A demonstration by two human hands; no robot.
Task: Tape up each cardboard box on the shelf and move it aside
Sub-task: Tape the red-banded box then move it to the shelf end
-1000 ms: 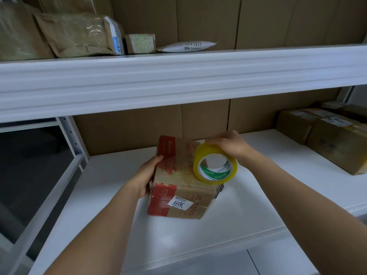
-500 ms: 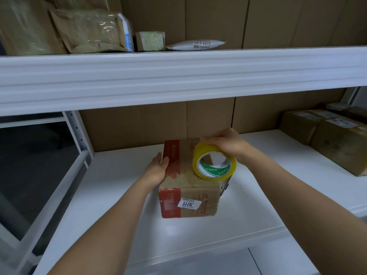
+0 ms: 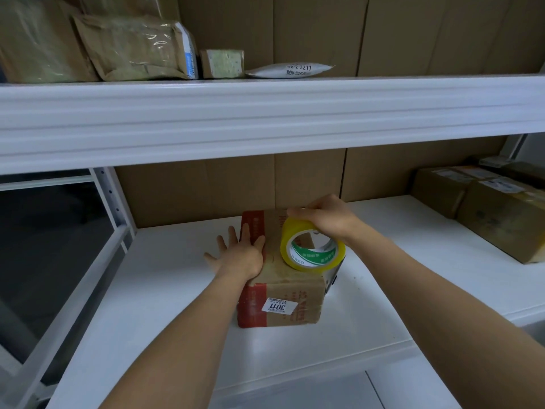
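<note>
Evidently bracing it for taping, the left hand (image 3: 239,255) lies flat, fingers spread, against the cardboard box (image 3: 283,278) at centre frame on the shelf (image 3: 165,290); the right hand (image 3: 327,218) grips the tape roll (image 3: 312,250) upon its top.

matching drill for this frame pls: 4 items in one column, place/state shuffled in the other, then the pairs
Items:
1. tape roll
2. left hand
3. white mailer bag
4. 3011 label

Place or state:
A. lying on the upper shelf
B. stuck on the near face of the cardboard box
C. fingers spread, pressing the box's top left edge
D. gripped by the right hand on the box top

Pairs: 1-D, 2-C, 3-A, 4-B
</note>
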